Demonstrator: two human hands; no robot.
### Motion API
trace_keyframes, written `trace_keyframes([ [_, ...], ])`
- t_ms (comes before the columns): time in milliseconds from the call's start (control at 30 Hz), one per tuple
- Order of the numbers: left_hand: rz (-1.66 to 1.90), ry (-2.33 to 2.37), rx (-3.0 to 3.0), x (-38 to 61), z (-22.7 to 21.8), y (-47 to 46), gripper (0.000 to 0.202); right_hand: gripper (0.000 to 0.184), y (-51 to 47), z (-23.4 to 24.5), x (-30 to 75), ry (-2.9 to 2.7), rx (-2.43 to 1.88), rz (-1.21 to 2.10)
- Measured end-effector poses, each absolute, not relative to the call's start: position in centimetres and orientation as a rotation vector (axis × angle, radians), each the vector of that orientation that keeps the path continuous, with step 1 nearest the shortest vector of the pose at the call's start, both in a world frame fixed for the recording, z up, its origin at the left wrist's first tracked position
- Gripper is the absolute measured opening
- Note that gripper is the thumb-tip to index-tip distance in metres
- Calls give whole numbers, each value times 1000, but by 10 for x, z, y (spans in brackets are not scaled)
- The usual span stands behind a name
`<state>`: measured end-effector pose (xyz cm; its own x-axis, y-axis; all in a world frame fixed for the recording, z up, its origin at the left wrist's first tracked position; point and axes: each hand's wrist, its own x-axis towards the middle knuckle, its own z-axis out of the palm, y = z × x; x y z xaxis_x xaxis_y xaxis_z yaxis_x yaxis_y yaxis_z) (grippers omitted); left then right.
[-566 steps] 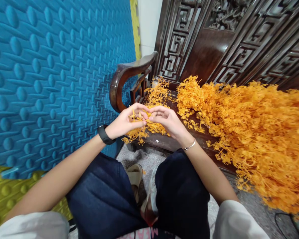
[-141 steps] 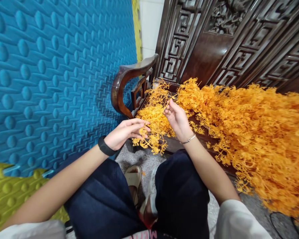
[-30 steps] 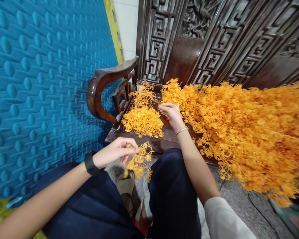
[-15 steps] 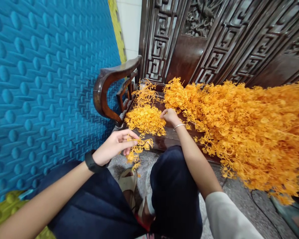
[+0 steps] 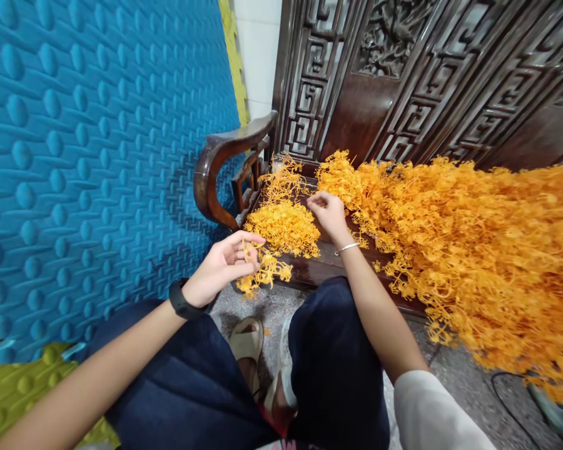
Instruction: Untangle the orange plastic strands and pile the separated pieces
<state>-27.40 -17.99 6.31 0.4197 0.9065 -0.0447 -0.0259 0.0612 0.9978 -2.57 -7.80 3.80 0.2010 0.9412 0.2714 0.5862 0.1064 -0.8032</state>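
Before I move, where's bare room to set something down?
On the dark bench, a narrow strip lies bare between the small orange pile and the large orange pile, partly hidden by the right hand. Floor shows between the left sandal and bench front, below the sprig in the left hand. Crowded: beside the armrest and along the bench's right.

Over on the left the blue foam mat (image 5: 89, 156) fills the view with its raised bumps, a yellow strip (image 5: 235, 69) running up its far edge beside white tiles (image 5: 260, 56), and a yellow-green mat (image 5: 28, 387) meets it in the bottom corner. Centre stage it's a dark, glossy wooden bench (image 5: 304, 272), curved armrest (image 5: 205, 181) sweeping out, its backrest (image 5: 356, 119) all angular fretwork around a carved panel (image 5: 394, 37). Down low, speckled grey floor (image 5: 464, 375), with a black cable (image 5: 496, 394) looping across the right!
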Motion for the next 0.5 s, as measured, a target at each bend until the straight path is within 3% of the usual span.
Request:
trace_keyframes([
  [167,929,854,1283,-273,63,-180,44,10,-103,54,-61,-1493,-937,967],
  [300,1027,884,1286,-274,64,-180,40,17,-123,63,-77,-1806,-833,1243],
  [500,1182,924,1323,-276,61,-177,33,19,-134,71,-82,-2073,-795,1287],
])
